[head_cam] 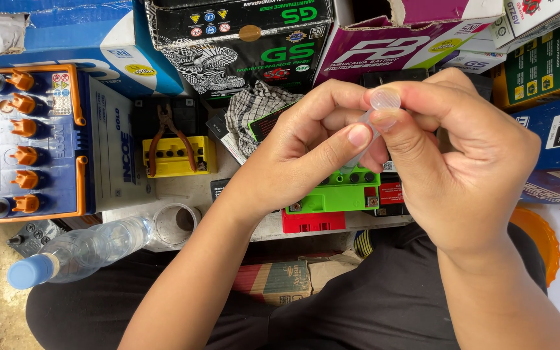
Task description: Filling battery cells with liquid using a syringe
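Above one green battery [335, 192], both hands' fingers [358, 135] pinch one clear plastic tube [381, 104].

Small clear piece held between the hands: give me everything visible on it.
The small clear tube looks like translucent, colourless plastic with a round, cap-like top end near the right thumb. It is pinched between the fingertips of the left hand and the right hand, raised above the green battery. It tilts, the top toward the right hand and the lower end running down-left behind the left fingers. Most of its length is hidden; contents cannot be told.
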